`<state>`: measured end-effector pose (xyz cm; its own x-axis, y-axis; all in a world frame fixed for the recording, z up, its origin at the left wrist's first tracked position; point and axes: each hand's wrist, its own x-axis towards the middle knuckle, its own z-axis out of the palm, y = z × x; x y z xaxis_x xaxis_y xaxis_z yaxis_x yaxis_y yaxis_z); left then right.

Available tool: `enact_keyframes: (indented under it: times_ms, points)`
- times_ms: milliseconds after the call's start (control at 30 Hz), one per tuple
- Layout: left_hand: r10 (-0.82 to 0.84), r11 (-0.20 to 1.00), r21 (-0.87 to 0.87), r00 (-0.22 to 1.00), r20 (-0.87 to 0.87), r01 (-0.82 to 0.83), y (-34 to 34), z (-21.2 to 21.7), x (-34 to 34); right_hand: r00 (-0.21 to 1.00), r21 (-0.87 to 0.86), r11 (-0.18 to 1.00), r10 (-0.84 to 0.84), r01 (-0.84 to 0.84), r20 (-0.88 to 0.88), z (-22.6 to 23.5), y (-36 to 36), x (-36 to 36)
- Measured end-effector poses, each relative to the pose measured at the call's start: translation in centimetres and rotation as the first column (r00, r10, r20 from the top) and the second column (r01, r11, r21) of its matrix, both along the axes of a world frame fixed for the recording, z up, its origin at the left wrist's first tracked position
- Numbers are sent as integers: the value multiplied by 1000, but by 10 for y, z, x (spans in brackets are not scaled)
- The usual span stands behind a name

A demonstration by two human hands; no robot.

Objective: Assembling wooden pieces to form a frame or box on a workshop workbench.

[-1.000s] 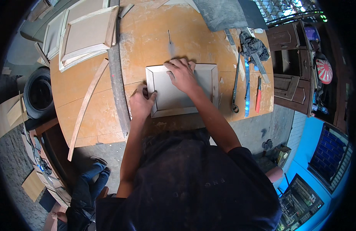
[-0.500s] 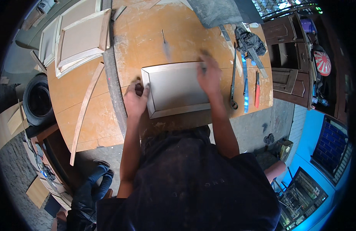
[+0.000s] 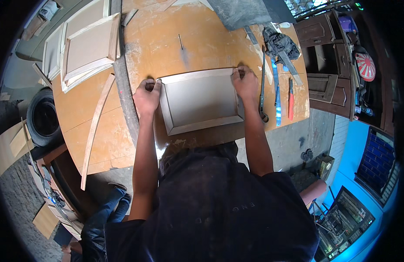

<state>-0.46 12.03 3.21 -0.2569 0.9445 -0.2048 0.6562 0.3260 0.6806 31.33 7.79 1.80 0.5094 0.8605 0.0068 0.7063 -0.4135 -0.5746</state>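
Observation:
In front of me on the orange-brown worktable point(image 3: 156, 48) lies a framed panel point(image 3: 199, 102), a pale flat board with a wooden border mitred at its corners. My left hand point(image 3: 146, 98) is closed at its far left corner, thumb against the frame's edge. At the far right corner my right hand point(image 3: 247, 85) grips the border with bent fingers. The undersides of the fingertips are hidden. A thin pointed tool point(image 3: 180, 41) is on the tabletop beyond the panel.
More framed panels point(image 3: 89, 46) are stacked at the far left, near a long wooden strip point(image 3: 97, 126). On the right lie a pry bar point(image 3: 262, 87), a red-handled tool point(image 3: 291, 100), a blue strip point(image 3: 278, 96) and a crumpled black cloth point(image 3: 278, 41). Someone's jeans-clad legs point(image 3: 108, 205) show lower left.
My right hand, blurred above the panel before, now grips its far right corner. My left hand has slid up along the left side to the far left corner.

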Motion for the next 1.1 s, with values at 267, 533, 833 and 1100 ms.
enact_keyframes:
  times_ms: [267,533,833,1100]
  points:
    - [-49,998,51,999,17,48,-5,-3,1,999,22,1000,-20,20,-37,9,-5,0]
    - [-95,993,75,995,17,94,-4,-1,-1,989,-88,994,50,-63,-140,16,-38,17]
    - [-88,990,113,995,41,83,-7,-7,-2,984,9,988,152,-152,-92,8,-6,13]
    - [-92,988,124,995,35,87,-7,-7,1,972,-41,978,196,-203,-134,7,-10,10]
